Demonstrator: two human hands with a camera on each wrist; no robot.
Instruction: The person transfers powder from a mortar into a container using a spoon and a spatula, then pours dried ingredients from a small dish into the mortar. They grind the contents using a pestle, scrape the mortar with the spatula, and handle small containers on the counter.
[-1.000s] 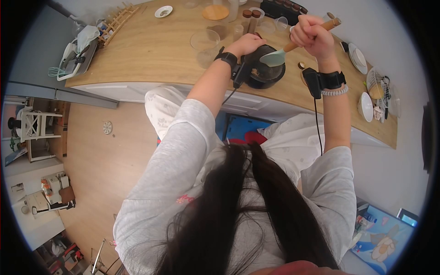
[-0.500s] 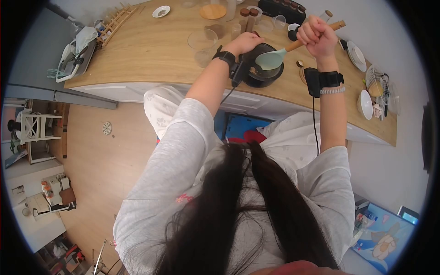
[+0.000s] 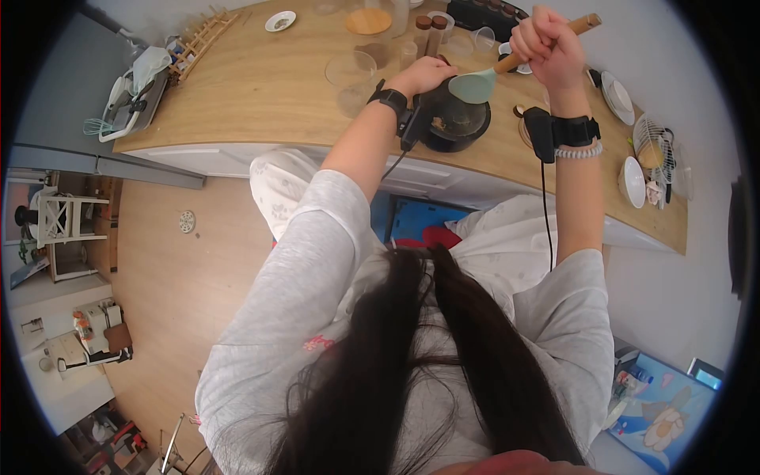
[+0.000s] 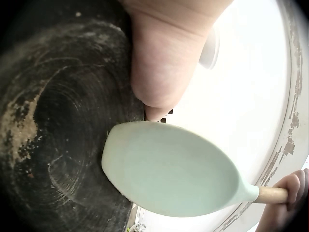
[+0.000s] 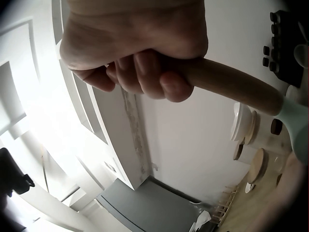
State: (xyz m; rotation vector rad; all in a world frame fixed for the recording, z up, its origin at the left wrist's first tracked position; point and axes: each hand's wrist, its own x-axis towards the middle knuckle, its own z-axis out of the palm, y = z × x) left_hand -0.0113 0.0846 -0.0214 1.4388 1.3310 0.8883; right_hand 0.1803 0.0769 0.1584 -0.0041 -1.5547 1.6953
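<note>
In the head view, the left hand (image 3: 427,75) grips the black pot (image 3: 455,134) at its far left side; the grip is partly hidden. Brownish residue clings to the inside of the pot (image 4: 72,121) in the left wrist view. The right hand (image 3: 552,51) is curled in a fist round the wooden handle of a pale green spatula (image 3: 473,86), raised above the pot. Its broad head (image 4: 174,169) overlaps the pot's rim in the left wrist view. From the right wrist, curled fingers (image 5: 149,79) wrap the wooden handle (image 5: 231,87).
On the wooden counter (image 3: 261,95), a clear bowl (image 3: 351,71), a wood-lidded jar (image 3: 368,21) and brown-capped bottles (image 3: 423,32) stand behind and left of the pot. A black rack (image 3: 491,17) is at the back; a white bowl (image 3: 632,183) and wire basket (image 3: 652,146) stand right.
The right hand and spatula have moved up and away from the body, so the green head is now over the pot's far side. The left hand has barely moved.
</note>
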